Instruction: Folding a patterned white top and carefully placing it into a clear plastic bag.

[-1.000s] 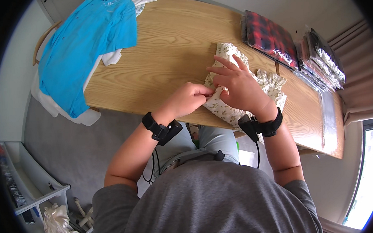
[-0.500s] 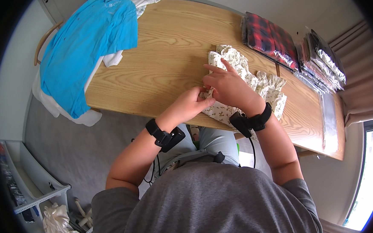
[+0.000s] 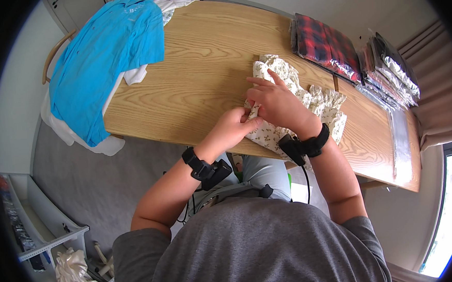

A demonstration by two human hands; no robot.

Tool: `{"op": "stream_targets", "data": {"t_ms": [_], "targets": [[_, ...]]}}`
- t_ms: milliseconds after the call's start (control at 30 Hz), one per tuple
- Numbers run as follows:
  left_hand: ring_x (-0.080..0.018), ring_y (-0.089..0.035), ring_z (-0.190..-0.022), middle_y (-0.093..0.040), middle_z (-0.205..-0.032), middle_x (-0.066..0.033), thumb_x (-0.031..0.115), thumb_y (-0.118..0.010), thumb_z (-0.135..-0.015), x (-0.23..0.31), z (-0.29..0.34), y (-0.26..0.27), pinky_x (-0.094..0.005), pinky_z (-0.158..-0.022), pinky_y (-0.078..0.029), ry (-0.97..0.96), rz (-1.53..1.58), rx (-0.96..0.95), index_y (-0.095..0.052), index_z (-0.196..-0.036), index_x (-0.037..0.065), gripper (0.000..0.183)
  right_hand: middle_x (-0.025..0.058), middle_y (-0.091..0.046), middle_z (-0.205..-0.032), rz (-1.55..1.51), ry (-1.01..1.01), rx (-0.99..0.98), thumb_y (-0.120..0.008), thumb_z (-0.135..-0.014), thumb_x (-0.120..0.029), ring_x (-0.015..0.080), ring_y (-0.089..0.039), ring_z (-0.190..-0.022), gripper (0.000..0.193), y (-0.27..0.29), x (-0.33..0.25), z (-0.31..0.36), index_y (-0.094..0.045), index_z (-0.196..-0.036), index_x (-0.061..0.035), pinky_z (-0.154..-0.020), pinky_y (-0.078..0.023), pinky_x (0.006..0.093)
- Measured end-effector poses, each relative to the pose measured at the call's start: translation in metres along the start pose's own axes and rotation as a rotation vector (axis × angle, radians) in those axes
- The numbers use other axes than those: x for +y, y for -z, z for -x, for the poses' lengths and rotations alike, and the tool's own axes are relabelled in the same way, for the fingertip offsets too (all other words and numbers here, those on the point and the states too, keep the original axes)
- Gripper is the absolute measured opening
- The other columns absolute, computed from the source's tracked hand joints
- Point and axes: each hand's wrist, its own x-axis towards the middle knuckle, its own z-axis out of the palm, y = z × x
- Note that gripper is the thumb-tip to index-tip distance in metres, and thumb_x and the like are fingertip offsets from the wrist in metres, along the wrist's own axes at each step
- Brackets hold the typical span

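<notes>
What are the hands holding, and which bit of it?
The flowery white cloth: the left hand seems to pinch its left edge. The right hand touches it close by; whether it grips is hidden.

Wood table (lt. finish) carries: blue shirt over white cloth, L end; floral garment, near edge; plaid pkg., bagged stack & clear bag, R end.

Clothes-packing room by its look, bagged folded garments to the right of the right hand, a loose blue shirt left of the left hand, wooden table beneath both
</notes>
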Motion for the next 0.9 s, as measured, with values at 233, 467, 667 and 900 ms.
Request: {"op": "stream_targets", "data": {"t_ms": [233,467,667,900], "targets": [[-0.0413,-0.061,-0.078,-0.062,-0.082,-0.0282,0.028,-0.051,-0.091,-0.006,-0.011,0.002,-0.0445,-0.069,-0.047,0.047,-0.433,0.098,-0.057,-0.092,-0.009,0.038,0.0094,-0.051,-0.128,0.163,-0.136,-0.001,-0.061,-0.077,-0.004,0.0244,-0.038,-0.132,0.036,-0.019,0.005,0.000,-0.056,-0.111,-0.0111,-0.111,-0.025,0.0485],[-0.0420,-0.060,-0.089,-0.061,-0.095,-0.0290,0.025,-0.046,-0.092,-0.011,-0.034,0.001,-0.0448,-0.076,-0.046,0.091,-0.408,0.058,-0.056,-0.100,-0.006,0.034,0.0171,-0.029,-0.149,0.234,-0.475,-0.061,-0.045,-0.092,-0.048,0.0396,-0.027,-0.137,0.063,-0.015,-0.032,0.053,-0.031,-0.145,-0.0165,-0.103,-0.025,0.0645],[-0.0107,-0.055,-0.090,-0.062,-0.104,-0.0057,0.014,-0.043,-0.095,0.015,-0.063,-0.026,-0.0261,-0.081,-0.045,0.163,-0.112,0.019,-0.056,-0.112,-0.003,0.027,0.0151,-0.031,-0.148,-0.031,-0.537,0.211,-0.052,-0.088,-0.048,0.0329,-0.028,-0.138,0.065,-0.006,0.009,0.099,-0.034,-0.143,-0.0185,-0.108,-0.021,0.0587],[-0.0340,-0.049,-0.109,-0.040,-0.130,-0.0210,0.006,-0.052,-0.089,0.061,-0.058,-0.077,-0.0402,-0.092,-0.041,-0.277,-0.857,0.248,-0.033,-0.140,0.007,0.055,0.0167,-0.033,-0.146,0.168,-0.891,0.324,-0.053,-0.087,-0.050,0.0399,-0.026,-0.136,0.060,0.019,0.055,0.186,-0.043,-0.138,-0.0207,-0.107,-0.018,0.0624]]}}
